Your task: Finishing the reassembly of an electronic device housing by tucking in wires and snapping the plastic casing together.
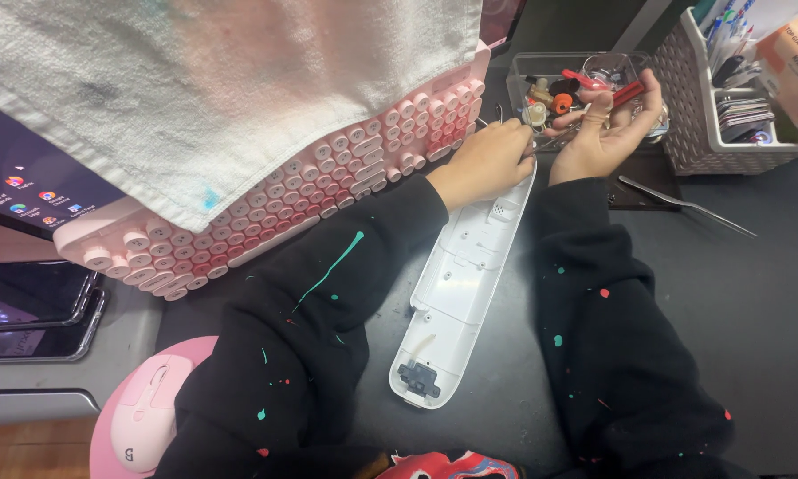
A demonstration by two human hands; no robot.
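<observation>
Right now both hands work over the white shell [466, 282] on the tabletop [727, 293], left hand [486, 160] pinching something small, right hand [607, 133] half-curled around a red tool [628, 91], fine fitting apparently needing steady fingers.

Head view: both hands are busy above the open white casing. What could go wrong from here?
1. The left hand and right hand pinch small parts over the white casing; a dropped piece could fall in or roll off on the dark desk.
2. The pink keyboard leans under a white towel; the left sleeve could nudge it.
3. The metal tweezers lie near the right forearm and could get swept away.
</observation>
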